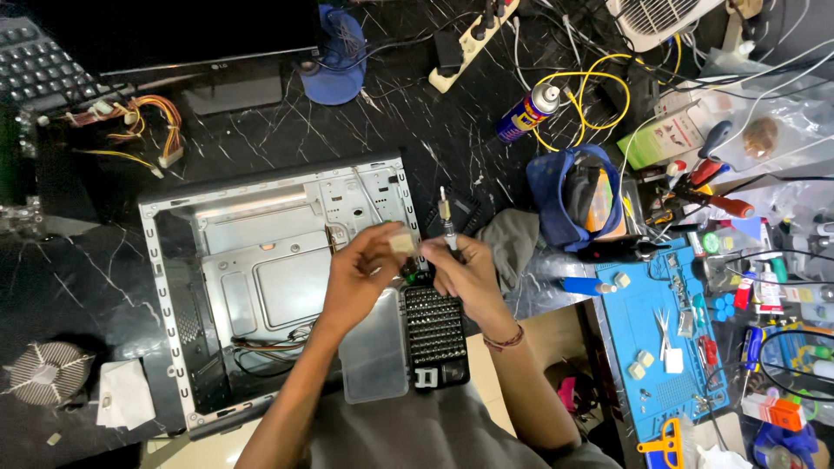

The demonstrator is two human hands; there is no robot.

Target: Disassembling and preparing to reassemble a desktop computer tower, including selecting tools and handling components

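Note:
My left hand [360, 276] pinches a small pale plastic connector [401, 242] over the right edge of an empty grey computer case [261, 269]. My right hand [469, 280] grips a slim screwdriver [446, 221] that points up and away, its fist close to the left fingertips. Just below both hands lies an open black bit set [434, 334] with rows of bits and a clear lid [373, 347] folded out to its left.
A bundle of wires [261, 346] lies in the case bottom. Around: monitor base [234, 87], blue cap [339, 56], spray can [526, 113], power strip [469, 43], blue pouch [578, 195], blue work mat [665, 339] with small tools, heatsink fan [48, 372], yellow-wired connector [152, 122].

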